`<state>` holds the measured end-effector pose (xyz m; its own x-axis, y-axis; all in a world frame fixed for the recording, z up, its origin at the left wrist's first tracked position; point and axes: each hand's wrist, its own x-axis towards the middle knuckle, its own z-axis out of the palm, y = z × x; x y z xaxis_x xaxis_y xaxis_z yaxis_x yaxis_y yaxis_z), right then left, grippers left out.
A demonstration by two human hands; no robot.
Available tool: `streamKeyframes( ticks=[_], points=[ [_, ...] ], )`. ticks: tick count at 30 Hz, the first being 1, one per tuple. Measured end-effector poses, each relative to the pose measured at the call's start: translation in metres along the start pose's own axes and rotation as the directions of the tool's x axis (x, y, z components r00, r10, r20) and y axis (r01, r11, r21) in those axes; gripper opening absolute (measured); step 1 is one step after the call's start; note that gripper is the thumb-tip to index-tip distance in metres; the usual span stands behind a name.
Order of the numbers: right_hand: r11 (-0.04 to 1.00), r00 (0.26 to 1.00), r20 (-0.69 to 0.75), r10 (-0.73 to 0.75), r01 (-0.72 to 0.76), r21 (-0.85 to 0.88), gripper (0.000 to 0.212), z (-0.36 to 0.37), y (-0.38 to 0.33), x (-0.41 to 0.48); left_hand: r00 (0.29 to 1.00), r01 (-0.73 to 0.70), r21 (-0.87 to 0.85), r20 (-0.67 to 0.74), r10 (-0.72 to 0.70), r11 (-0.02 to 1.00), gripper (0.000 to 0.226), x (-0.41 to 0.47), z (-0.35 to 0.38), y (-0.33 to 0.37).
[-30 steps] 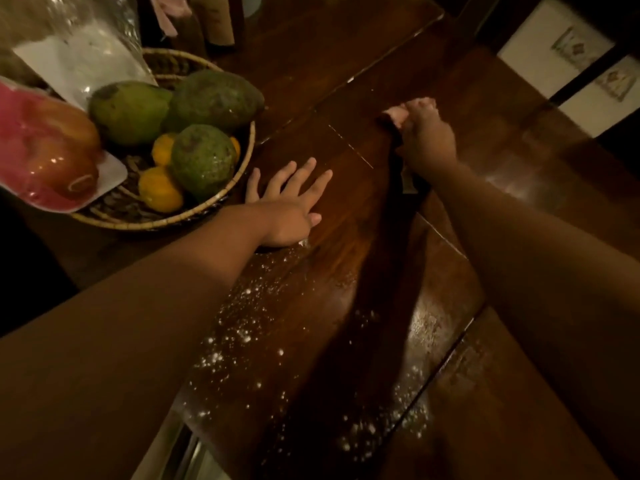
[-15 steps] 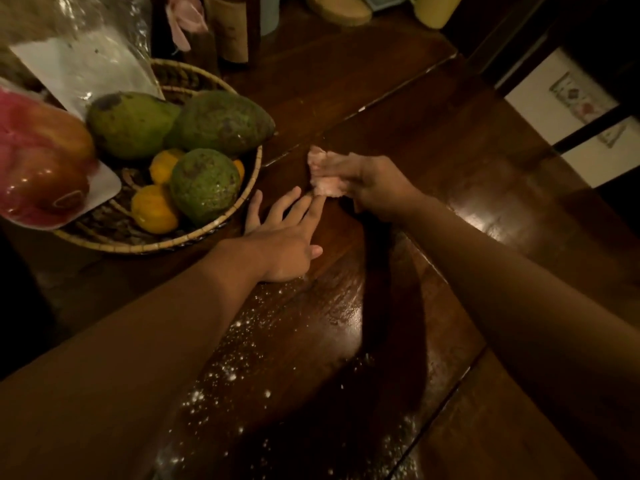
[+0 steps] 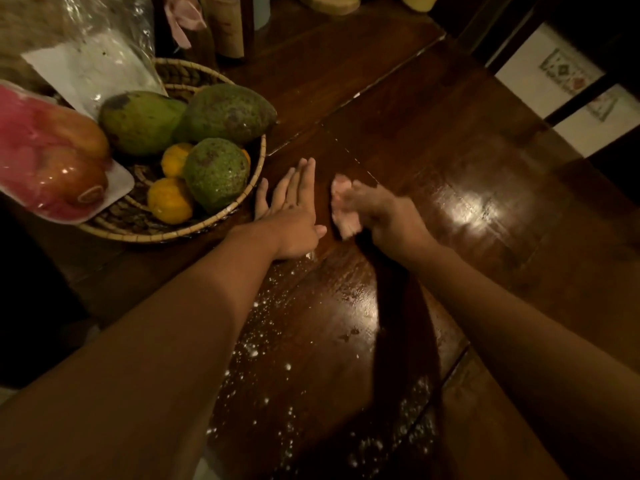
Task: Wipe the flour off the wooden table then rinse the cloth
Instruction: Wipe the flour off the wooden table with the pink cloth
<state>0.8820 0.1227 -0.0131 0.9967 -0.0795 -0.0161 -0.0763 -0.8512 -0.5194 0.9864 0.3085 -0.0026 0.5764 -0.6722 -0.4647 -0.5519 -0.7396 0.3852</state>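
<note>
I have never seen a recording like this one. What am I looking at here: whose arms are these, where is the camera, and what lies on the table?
There is no machine here. The camera sits on a person's head and looks forward and down, so the two arms are the wearer's own. The left hand lies flat on the wooden table with straight fingers, beside a woven basket of green fruits and small orange fruits. The right hand, blurred, grips a pink cloth just right of the left hand. White flour is scattered on the wood nearer the camera, not yet wiped. A wrapped tray of red fruit rests on the basket's left side.
</note>
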Motion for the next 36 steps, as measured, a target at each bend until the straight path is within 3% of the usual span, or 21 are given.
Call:
streamKeyframes(
  ticks=[4,6,7,9,11,12,13,15,17,19,21,23,25,27,29,31,33,35,36],
  points=[
    [0.981,0.962,0.192,-0.194,0.193,0.025,0.056,0.008,-0.013,-0.088,1.0,-0.01,0.02,0.026,0.009,1.0,0.099,-0.003,-0.004,0.001],
    [0.984,0.965,0.19,-0.179,0.176,0.032,0.051,0.005,-0.008,-0.135,1.0,-0.017,0.033,0.007,0.017,0.999,0.098,-0.004,-0.003,0.001],
    [0.995,0.985,0.142,-0.102,0.103,0.004,0.059,0.001,-0.003,-0.155,1.0,-0.021,0.034,-0.001,0.021,0.999,0.096,-0.004,-0.002,0.001],
    [0.979,0.977,-0.07,0.201,-0.202,-0.01,0.076,-0.01,0.006,-0.179,1.0,-0.025,0.046,-0.012,0.025,0.999,0.091,-0.004,-0.001,0.001],
    [0.859,0.82,-0.258,0.51,-0.5,0.111,0.072,-0.016,0.002,-0.182,1.0,-0.024,0.071,-0.016,0.026,0.997,0.087,-0.004,0.0,0.003],
    [0.812,0.763,-0.279,0.583,-0.563,0.156,0.065,-0.014,-0.007,-0.178,0.999,-0.022,0.083,-0.022,0.023,0.996,0.085,-0.004,0.001,0.002],
    [0.803,0.755,-0.277,0.594,-0.573,0.161,0.056,-0.01,-0.018,-0.177,0.999,-0.021,0.095,-0.027,0.023,0.995,0.084,-0.005,0.002,0.003],
    [0.866,0.851,-0.159,0.5,-0.486,0.121,0.044,0.002,-0.036,-0.192,0.999,-0.023,0.111,-0.025,0.026,0.994,0.079,-0.008,0.005,0.005],
    [0.959,0.961,0.064,0.269,-0.273,0.069,0.052,0.015,-0.046,-0.23,1.0,-0.013,0.13,-0.015,0.016,0.991,0.075,-0.014,0.005,0.01],
    [0.995,0.975,0.208,0.073,-0.086,0.053,0.058,0.012,-0.038,-0.278,1.0,-0.008,0.179,0.0,0.008,0.984,0.07,-0.023,0.004,0.019],
    [0.999,0.98,0.197,0.015,-0.023,0.042,0.058,-0.002,-0.019,-0.314,1.0,-0.026,0.226,0.022,0.021,0.974,0.064,-0.032,0.003,0.03],
    [0.981,0.979,0.08,0.189,-0.192,0.023,0.057,-0.01,-0.008,-0.331,0.999,-0.04,0.28,0.038,0.03,0.959,0.062,-0.042,0.004,0.038],
    [0.872,0.869,-0.079,0.488,-0.481,0.091,0.057,-0.004,-0.017,-0.327,0.999,-0.035,0.356,0.049,0.019,0.934,0.063,-0.05,0.008,0.05],
    [0.789,0.772,-0.163,0.615,-0.601,0.131,0.059,0.012,-0.047,-0.309,0.998,-0.021,0.417,0.06,-0.005,0.909,0.064,-0.058,0.014,0.065],
    [0.866,0.861,-0.092,0.5,-0.494,0.084,0.063,0.027,-0.077,-0.303,0.998,-0.028,0.449,0.067,-0.002,0.893,0.064,-0.067,0.024,0.077],
    [0.988,0.977,0.154,0.151,-0.156,0.022,0.067,0.037,-0.092,-0.312,0.996,-0.061,0.484,0.081,0.025,0.873,0.065,-0.079,0.034,0.086],
    [0.993,0.939,0.325,-0.114,0.114,0.019,0.058,0.038,-0.09,-0.329,0.993,-0.093,0.524,0.112,0.04,0.847,0.067,-0.094,0.042,0.092],
    [0.98,0.926,0.341,-0.163,0.191,-0.05,0.051,0.027,-0.069,-0.338,0.991,-0.073,0.504,0.135,0.005,0.861,0.068,-0.115,0.048,0.096],
    [0.986,0.944,0.312,-0.107,0.141,-0.088,0.049,0.022,-0.058,-0.339,0.991,-0.05,0.474,0.132,-0.015,0.879,0.067,-0.126,0.051,0.096]
  ],
)
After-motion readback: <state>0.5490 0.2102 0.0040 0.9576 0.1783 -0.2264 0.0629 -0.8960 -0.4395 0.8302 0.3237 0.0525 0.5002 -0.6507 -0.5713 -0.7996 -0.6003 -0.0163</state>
